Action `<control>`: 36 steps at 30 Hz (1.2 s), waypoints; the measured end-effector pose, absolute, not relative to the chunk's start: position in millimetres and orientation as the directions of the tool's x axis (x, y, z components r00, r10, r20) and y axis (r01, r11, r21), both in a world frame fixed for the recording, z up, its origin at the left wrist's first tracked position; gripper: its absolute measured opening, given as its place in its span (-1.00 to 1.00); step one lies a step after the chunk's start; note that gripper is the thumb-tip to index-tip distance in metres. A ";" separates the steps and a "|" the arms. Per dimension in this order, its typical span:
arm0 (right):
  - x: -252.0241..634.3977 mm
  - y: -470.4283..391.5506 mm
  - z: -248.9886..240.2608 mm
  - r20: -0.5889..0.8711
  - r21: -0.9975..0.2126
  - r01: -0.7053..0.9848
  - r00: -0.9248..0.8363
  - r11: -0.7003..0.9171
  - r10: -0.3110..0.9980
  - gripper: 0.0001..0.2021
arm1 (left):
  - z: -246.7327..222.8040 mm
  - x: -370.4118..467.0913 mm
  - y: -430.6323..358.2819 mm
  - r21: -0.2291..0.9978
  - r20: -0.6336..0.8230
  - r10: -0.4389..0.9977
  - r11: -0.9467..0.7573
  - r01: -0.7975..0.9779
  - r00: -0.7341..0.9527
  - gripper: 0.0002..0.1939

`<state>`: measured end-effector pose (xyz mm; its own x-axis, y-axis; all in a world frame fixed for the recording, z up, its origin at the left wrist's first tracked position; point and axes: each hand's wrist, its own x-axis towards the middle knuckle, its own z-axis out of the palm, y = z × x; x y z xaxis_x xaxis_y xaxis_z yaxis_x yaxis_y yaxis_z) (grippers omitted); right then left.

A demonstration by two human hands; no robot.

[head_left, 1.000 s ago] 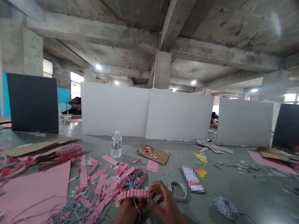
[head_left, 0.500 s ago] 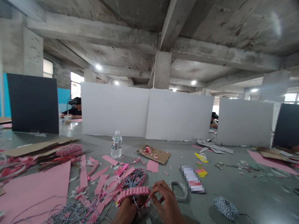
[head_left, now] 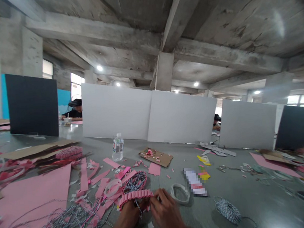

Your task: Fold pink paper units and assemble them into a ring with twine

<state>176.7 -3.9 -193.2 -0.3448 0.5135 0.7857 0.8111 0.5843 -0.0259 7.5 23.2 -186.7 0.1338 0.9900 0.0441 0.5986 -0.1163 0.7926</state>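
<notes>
Pink, one pleated band (head_left: 136, 195) lies against two hands (head_left: 166, 208).

We see a clear bottle (head_left: 117, 147) standing on the counter (head_left: 201, 208). On our side of the bottle, our left grip (head_left: 130, 213) holds a pink pleated band (head_left: 137, 195) from below; our right grip (head_left: 167, 209) has its fingers at the band's end, though we cannot tell whether they pinch it. An oval pink piece laced with patterned cord (head_left: 135, 182) lies nearer us than the bottle. Right of the bottle we find a scrap-strewn cardboard piece (head_left: 166, 160), a white ring (head_left: 184, 200) and a cord bundle (head_left: 228, 210); left of it, a cord tangle (head_left: 63, 223) and a pink sheet (head_left: 37, 193).
</notes>
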 end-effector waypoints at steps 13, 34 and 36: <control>170.4 9.1 -217.4 0.847 -0.247 0.753 -0.139 0.610 0.514 -0.84 | -191.0 13.5 21.9 0.777 0.069 0.992 -0.117 0.619 0.101 -0.63; 178.5 6.7 -201.7 0.781 -0.368 0.672 -0.151 0.643 0.606 -0.77 | -186.2 14.4 17.9 0.800 0.080 0.989 -0.140 0.583 0.127 -0.76; 179.4 3.4 -197.5 0.763 -0.416 0.638 -0.142 0.647 0.631 -0.77 | -184.5 14.7 16.9 0.808 0.078 0.987 -0.146 0.571 0.141 -0.77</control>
<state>179.4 3.4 -197.5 -0.1421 0.6308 0.7628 0.6385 0.6473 -0.4163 14.7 16.9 -184.5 0.1412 0.9869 0.0785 0.5714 -0.1460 0.8076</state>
